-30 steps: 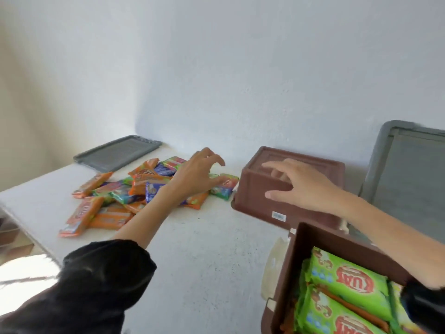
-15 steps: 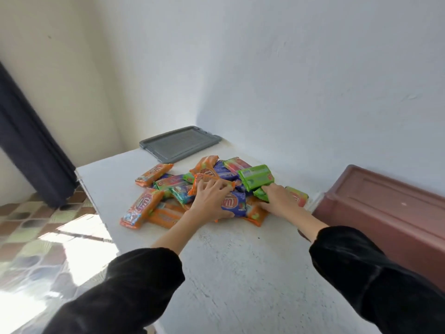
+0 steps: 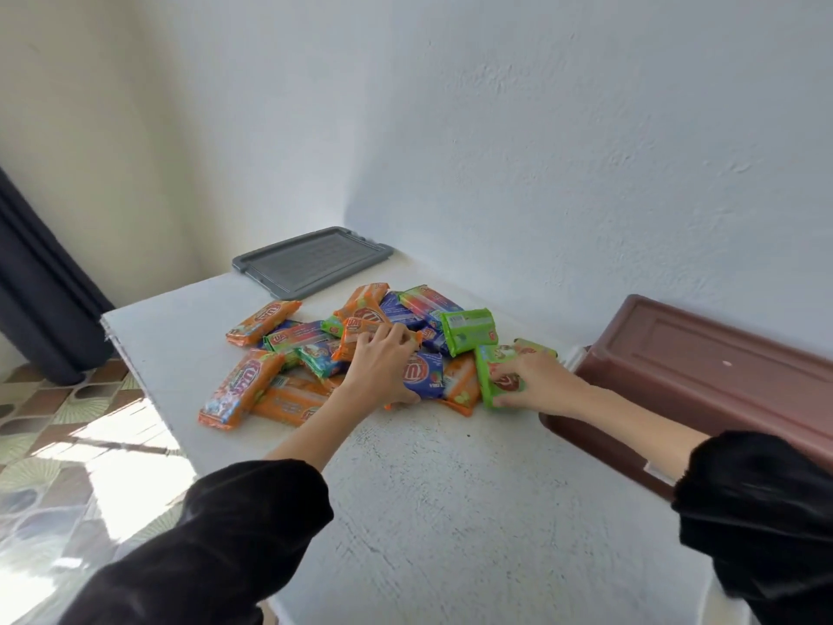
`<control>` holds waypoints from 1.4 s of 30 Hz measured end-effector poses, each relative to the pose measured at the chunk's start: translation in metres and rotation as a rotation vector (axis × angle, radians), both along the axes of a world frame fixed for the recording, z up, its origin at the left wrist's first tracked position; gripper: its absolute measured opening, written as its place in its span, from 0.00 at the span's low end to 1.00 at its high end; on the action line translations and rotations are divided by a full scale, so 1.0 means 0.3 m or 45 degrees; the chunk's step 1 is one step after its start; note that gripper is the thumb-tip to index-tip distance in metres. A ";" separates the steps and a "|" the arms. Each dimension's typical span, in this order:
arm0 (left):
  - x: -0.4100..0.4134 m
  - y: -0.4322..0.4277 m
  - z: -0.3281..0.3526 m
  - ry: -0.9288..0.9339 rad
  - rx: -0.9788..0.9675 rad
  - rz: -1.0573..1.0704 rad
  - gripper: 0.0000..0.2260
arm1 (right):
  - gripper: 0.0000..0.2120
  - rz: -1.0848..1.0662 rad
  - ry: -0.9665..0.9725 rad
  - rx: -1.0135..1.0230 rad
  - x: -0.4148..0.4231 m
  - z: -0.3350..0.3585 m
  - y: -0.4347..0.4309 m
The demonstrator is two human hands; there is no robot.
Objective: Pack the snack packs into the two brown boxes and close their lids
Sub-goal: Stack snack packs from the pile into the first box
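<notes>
The loose pile of foil snack packs point(image 3: 311, 347) in orange, green and blue lies on the far half of the white textured table point(image 3: 450, 489), just left of the brown plastic box point(image 3: 703, 367), and both hands are in it. From my screen, the left hand point(image 3: 383, 367) lies over the middle of the heap with its fingers curled. Its thumb is hooked at the near edge of a dark blue snack pack point(image 3: 426, 376) and its fingertips reach an orange snack pack point(image 3: 356, 336) beyond. The right hand point(image 3: 536, 381) grips a bright green snack pack point(image 3: 487, 369) at the pile's right edge, fingers wrapped round its near side, the pack tilted up on edge. A second green pack point(image 3: 469, 331) sits propped just behind it. The brown plastic box stands against the pale blue wall point(image 3: 541, 151) with a flat recessed face up, and I cannot tell whether that face is a lid or a base. A grey plastic lid point(image 3: 311, 259) lies flat in the table's far corner, apart from the packs. Both forearms come out of black sleeves point(image 3: 252, 512). To the left, a dark curtain point(image 3: 36, 286) hangs above a patterned tile floor point(image 3: 67, 421).
</notes>
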State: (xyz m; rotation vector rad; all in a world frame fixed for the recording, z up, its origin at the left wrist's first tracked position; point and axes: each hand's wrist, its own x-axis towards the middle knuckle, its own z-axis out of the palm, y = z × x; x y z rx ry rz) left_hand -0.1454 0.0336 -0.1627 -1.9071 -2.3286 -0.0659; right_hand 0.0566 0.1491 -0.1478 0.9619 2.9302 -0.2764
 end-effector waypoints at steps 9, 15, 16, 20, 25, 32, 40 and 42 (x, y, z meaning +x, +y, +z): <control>0.027 -0.018 0.042 0.011 -0.050 -0.007 0.35 | 0.43 -0.573 0.053 -0.095 -0.131 -0.060 -0.012; 0.045 -0.067 0.130 -0.116 -0.016 -0.035 0.34 | 0.44 -0.483 0.205 -0.358 -0.065 0.106 -0.066; 0.056 -0.070 0.156 -0.111 -0.001 -0.052 0.34 | 0.42 -0.449 0.215 -0.309 -0.041 0.148 -0.080; 0.129 -0.074 0.276 -0.135 0.109 -0.146 0.31 | 0.38 -0.382 0.247 -0.168 0.098 0.331 -0.144; 0.296 -0.079 0.427 -0.116 0.209 -0.344 0.30 | 0.37 -0.424 0.332 -0.055 0.345 0.502 -0.253; 0.635 -0.127 0.559 -0.166 0.222 -0.739 0.30 | 0.39 -0.540 0.335 0.005 0.712 0.577 -0.489; 0.963 -0.245 0.475 -0.268 -0.163 -1.220 0.30 | 0.42 -0.565 0.136 -0.125 1.058 0.458 -0.755; 1.035 -0.265 0.418 -0.216 -0.276 -1.319 0.30 | 0.41 -0.595 0.057 -0.178 1.125 0.404 -0.797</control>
